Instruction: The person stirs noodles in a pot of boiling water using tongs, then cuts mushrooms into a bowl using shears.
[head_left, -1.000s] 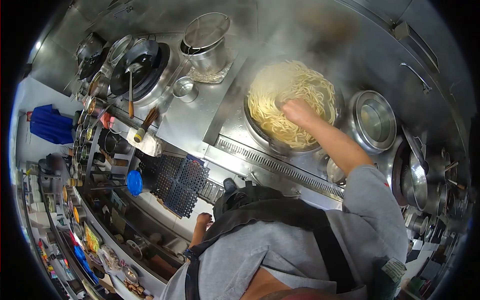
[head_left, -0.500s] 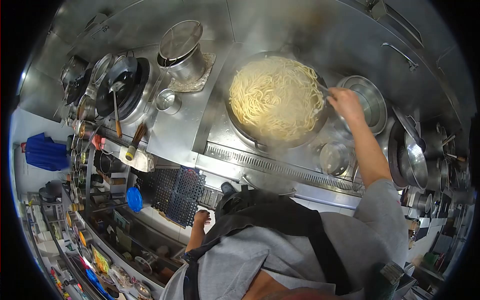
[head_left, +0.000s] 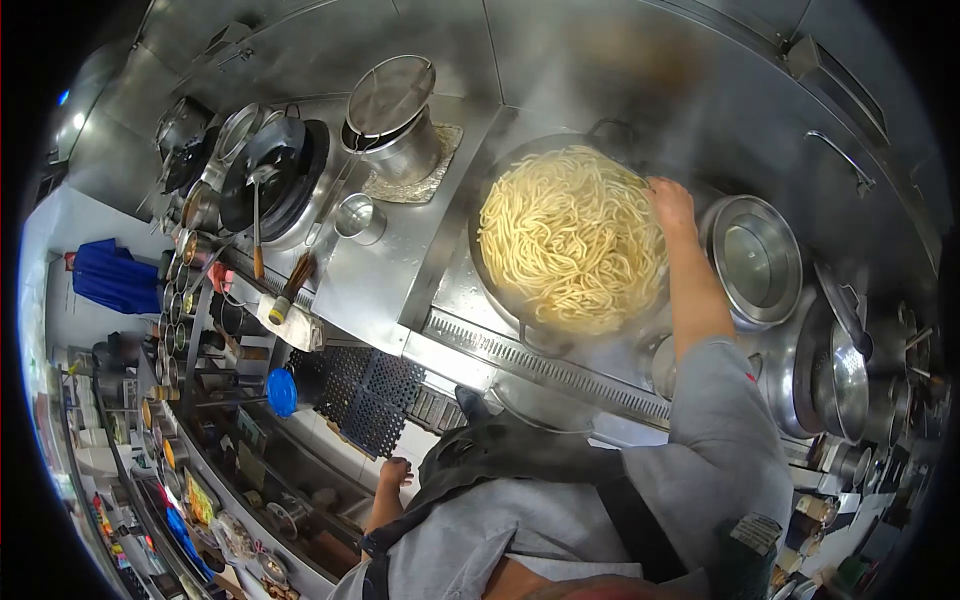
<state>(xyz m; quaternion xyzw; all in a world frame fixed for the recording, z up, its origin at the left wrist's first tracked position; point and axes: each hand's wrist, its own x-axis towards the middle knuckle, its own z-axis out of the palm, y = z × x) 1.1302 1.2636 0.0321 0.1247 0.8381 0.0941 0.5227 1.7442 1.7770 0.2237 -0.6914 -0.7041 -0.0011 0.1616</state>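
A wide wok (head_left: 478, 262) on the stove is full of thick pale noodles (head_left: 570, 240), with steam over them. My right hand (head_left: 672, 205) is at the wok's right edge, fingers closed round the handle of a metal cooking utensil. Most of that utensil is hidden by the hand and the noodles, so its kind does not show. Low beside my body hangs my left hand (head_left: 397, 472), loosely curled with fingers slightly apart and nothing in it. It is away from the stove, above the floor with the black mat (head_left: 372, 390).
Right of the wok stands a metal basin (head_left: 752, 258) of liquid. To the left are a pot with a strainer (head_left: 395, 95), a metal cup (head_left: 358, 218), a brush (head_left: 292, 285) and stacked woks (head_left: 290, 185). A slotted drain (head_left: 540, 368) runs along the stove front.
My right hand stays at the wok's right edge, and the utensil's handle shows less. The noodles are heaped differently, with less steam over them. The whole view has shifted slightly.
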